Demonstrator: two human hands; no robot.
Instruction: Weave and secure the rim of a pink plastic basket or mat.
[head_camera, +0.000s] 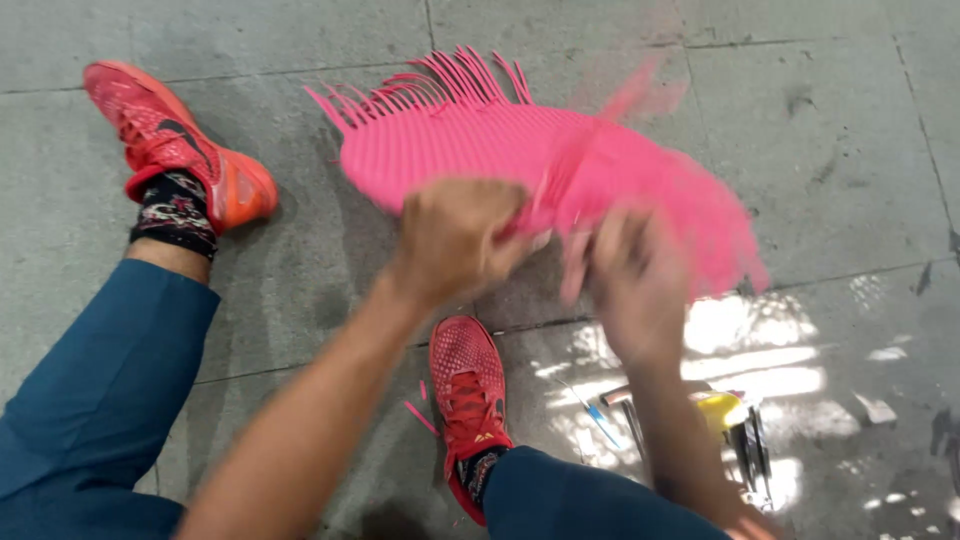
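The floor (120, 200) of grey slabs filled the whole frame, and its lower right shone wet or glossy, so the work was kept on the duller part above. The person sat on it with blue trouser legs (90, 400) spread from the lower left, which left room between the knees for the hands to reach forward. The mat (450, 140), a pink piece of woven ribbed strips, lay across the upper middle of the frame, its left half sharp with loose strip ends fanning up from the top edge, its right half smeared by motion, so it seemed to be turned or shaken there while the near edge was gripped. The left hand (455, 235) sat at centre, fingers curled down and pressed onto the mat's lower edge, apparently clamping it. The right hand (625, 285), just beside it to the right, was blurred; its fingers looked bent toward the same edge, but whether it pinched the strips or only brushed them I could not tell. One red shoe (175, 140) lay tilted in the upper left, the other shoe (468, 385) pointed up below the hands, just under the mat. Tools (745, 440), among them a yellow thing and dark metal handles, lay at lower right within reach. A pink scrap (420, 417) lay beside the lower shoe.
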